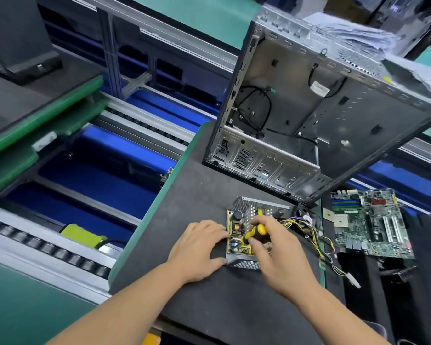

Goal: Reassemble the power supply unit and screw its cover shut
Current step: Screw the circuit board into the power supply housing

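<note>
The power supply unit (pixel 237 215) lies open on the black mat, its yellowish circuit board and coils showing inside the perforated metal housing. My left hand (pixel 199 247) rests against its left side, thumb at the lower corner and fingertips on the board's edge. My right hand (pixel 276 247) grips a yellow and black screwdriver (pixel 255 232) over the board, its tip hidden among the parts. A bundle of coloured wires (pixel 314 235) runs from the unit to the right. No separate cover can be made out.
An empty metal computer case (pixel 309 115) stands tilted behind the unit. A green motherboard (pixel 368 225) lies to the right. The black mat (pixel 209 295) ends in a green edge on the left, beyond which runs a roller conveyor (pixel 60 250) with blue bins.
</note>
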